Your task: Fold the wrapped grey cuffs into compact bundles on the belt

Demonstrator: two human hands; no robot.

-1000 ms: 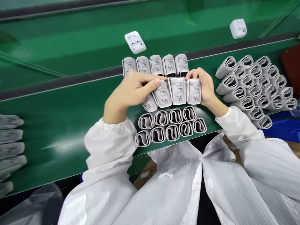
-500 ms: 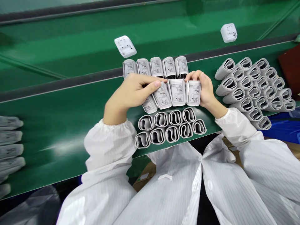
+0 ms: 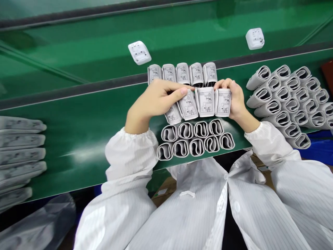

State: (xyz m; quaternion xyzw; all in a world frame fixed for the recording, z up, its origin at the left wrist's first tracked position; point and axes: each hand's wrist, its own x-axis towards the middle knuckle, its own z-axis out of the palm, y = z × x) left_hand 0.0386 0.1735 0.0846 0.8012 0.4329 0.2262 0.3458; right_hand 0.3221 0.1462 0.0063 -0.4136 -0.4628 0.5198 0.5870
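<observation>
A row of rolled grey blood pressure cuffs [image 3: 206,102], printed with arm diagrams, is held between my hands. My left hand [image 3: 156,98] grips the row from the left, its thumb and forefinger along the upper edges; its other fingers are hidden. Around the rightmost cuff [image 3: 223,103] of that row, my right hand [image 3: 234,97] is closed, fingertips at its top edge. Behind the hands stands another row of rolled cuffs [image 3: 182,73], partly covered by the left hand. Nearer my body, two rows of rolled cuffs [image 3: 197,146] show their spiral ends.
A large group of rolled cuffs [image 3: 291,104] lies on the right of the green table [image 3: 104,139]. Flat cuffs [image 3: 22,141] are stacked at the left. Two white plastic housings [image 3: 139,52] [image 3: 255,38] rest on the green strip beyond the dark rail.
The view has shifted, so the table and hands appear farther right. Both hands keep the same hold on the row of cuffs.
</observation>
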